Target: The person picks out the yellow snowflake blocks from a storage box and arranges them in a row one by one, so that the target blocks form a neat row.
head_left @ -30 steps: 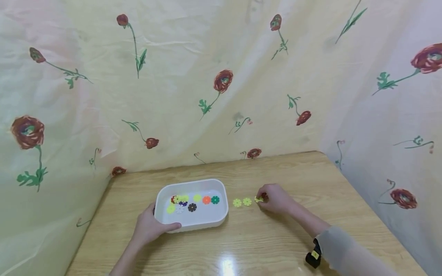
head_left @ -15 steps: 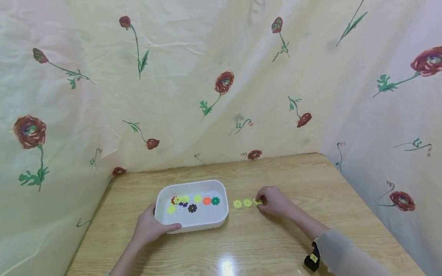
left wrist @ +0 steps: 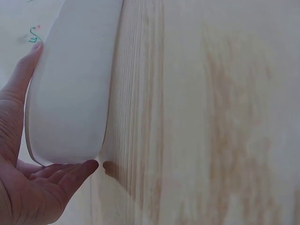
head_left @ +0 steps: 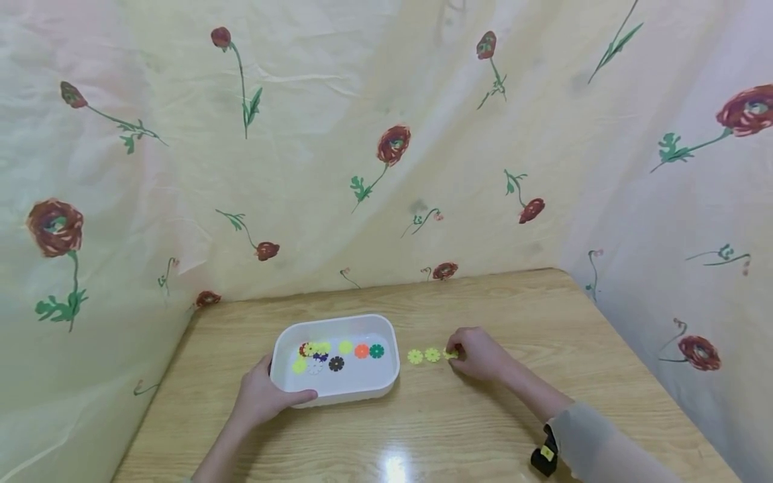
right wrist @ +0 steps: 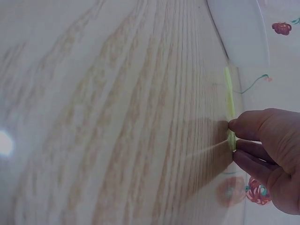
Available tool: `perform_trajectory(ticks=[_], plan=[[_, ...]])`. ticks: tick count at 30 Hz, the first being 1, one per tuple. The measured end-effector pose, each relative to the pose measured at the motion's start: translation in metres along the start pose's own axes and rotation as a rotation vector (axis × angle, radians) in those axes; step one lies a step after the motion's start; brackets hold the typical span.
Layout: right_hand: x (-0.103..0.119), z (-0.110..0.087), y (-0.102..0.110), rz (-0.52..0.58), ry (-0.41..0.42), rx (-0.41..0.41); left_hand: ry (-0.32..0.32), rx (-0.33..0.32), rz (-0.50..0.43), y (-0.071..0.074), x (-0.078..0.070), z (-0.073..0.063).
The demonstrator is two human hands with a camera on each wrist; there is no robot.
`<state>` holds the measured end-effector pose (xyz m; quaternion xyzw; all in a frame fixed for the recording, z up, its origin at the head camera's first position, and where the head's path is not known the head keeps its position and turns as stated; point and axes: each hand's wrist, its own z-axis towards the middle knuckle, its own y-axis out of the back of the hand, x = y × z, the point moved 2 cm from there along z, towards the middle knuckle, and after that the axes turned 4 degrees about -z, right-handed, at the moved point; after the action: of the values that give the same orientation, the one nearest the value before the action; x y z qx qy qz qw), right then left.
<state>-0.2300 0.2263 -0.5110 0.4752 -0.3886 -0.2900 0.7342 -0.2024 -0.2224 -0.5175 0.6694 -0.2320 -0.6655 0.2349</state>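
Note:
My left hand (head_left: 261,397) grips the left end of a white plastic tray (head_left: 356,396), the thumb along its near side; in the left wrist view the fingers (left wrist: 70,180) lie against the tray's end. Flower-shaped notched discs in several colours lie in the tray, among them an orange disc (head_left: 361,351), a green disc (head_left: 377,351) and a black disc (head_left: 336,363). Right of the tray, two yellow discs (head_left: 431,355) lie side by side on the table. My right hand (head_left: 481,352) pinches another yellow disc (head_left: 449,353) at the row's right end, partly hidden by the fingers.
The wood-grain table (head_left: 374,443) runs back to a flowered cloth (head_left: 314,168) hanging behind and at both sides. A black strap with a small block (head_left: 545,457) sits at the right wrist. Light reflects near the table's front.
The right hand has shifted very slightly left and down with its yellow disc, closer to the two others. The left hand and tray have stayed in place.

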Motion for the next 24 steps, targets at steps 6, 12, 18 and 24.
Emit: perform_trajectory(ticks=[6,12,18,24], plan=[[0.004,0.008,0.006,-0.001,-0.058,0.030,0.006,0.007,0.001,0.000,0.000,0.000],[0.019,0.035,0.025,0.004,-0.077,-0.008,0.009,0.014,0.007,0.001,-0.001,0.000],[0.049,0.067,0.032,-0.025,-0.030,0.012,0.014,0.017,0.012,0.002,-0.001,-0.001],[0.078,0.096,0.024,-0.021,0.004,0.032,0.003,0.010,0.006,0.001,-0.001,0.000]])
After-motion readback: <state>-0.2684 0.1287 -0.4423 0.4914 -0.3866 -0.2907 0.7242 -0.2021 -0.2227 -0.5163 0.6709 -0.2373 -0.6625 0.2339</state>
